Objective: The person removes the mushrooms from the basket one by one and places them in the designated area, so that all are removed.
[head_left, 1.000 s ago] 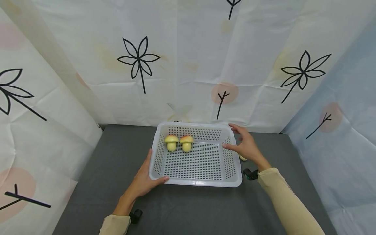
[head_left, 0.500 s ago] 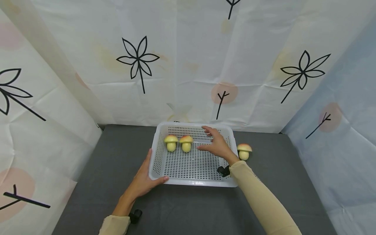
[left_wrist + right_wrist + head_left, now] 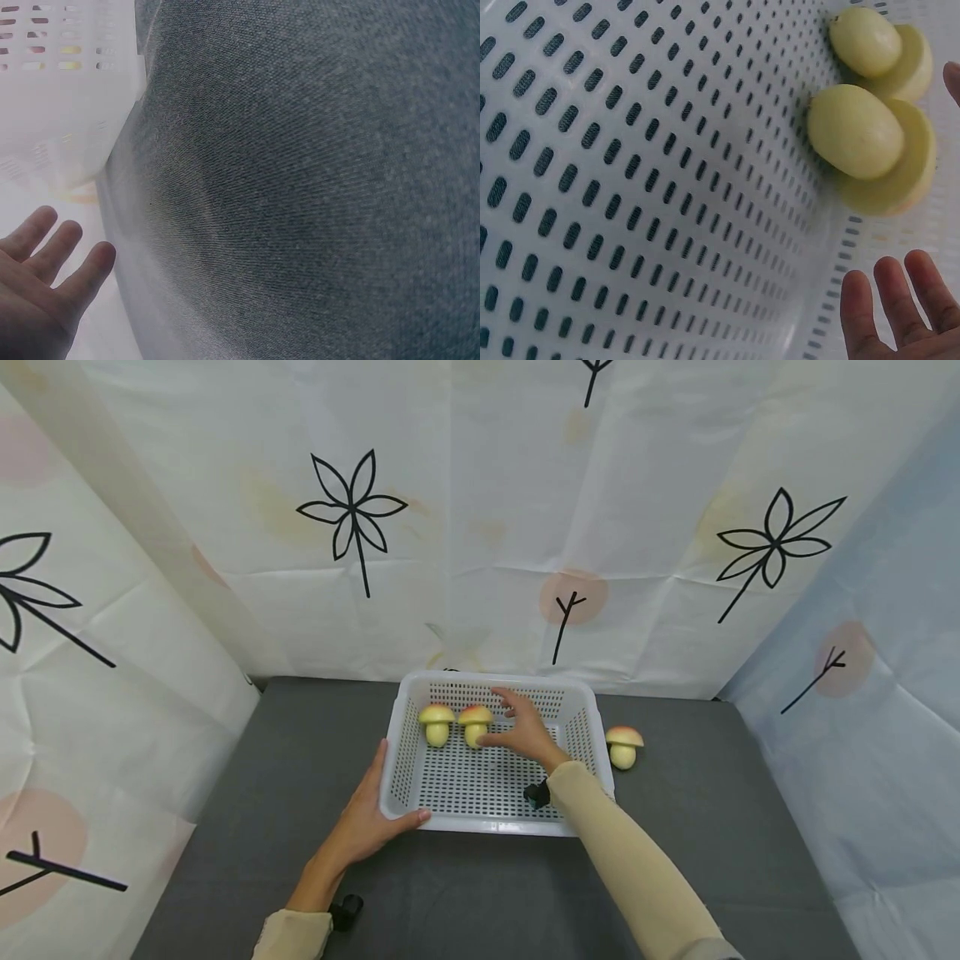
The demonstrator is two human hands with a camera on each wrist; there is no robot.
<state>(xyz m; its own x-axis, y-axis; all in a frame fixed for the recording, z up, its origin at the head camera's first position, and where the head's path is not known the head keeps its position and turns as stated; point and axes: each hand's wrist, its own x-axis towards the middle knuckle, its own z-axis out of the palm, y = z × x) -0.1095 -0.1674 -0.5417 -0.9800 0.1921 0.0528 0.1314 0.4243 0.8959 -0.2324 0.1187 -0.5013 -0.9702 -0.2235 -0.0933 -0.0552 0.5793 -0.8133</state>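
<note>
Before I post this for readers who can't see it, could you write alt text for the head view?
A right hand, thumb and fingers apart, hovers in a white perforated basket beside two yellow mushrooms, while the left hand rests against the basket's near left corner. A third mushroom sits on the dark grey table, right of the basket.

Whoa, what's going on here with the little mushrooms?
A person's left hand rests at the near left corner of a white basket. Their right hand is over it, fingers spread, close to the right mushroom. The left mushroom is in there too. A third mushroom is outside, on the grey table.
</note>
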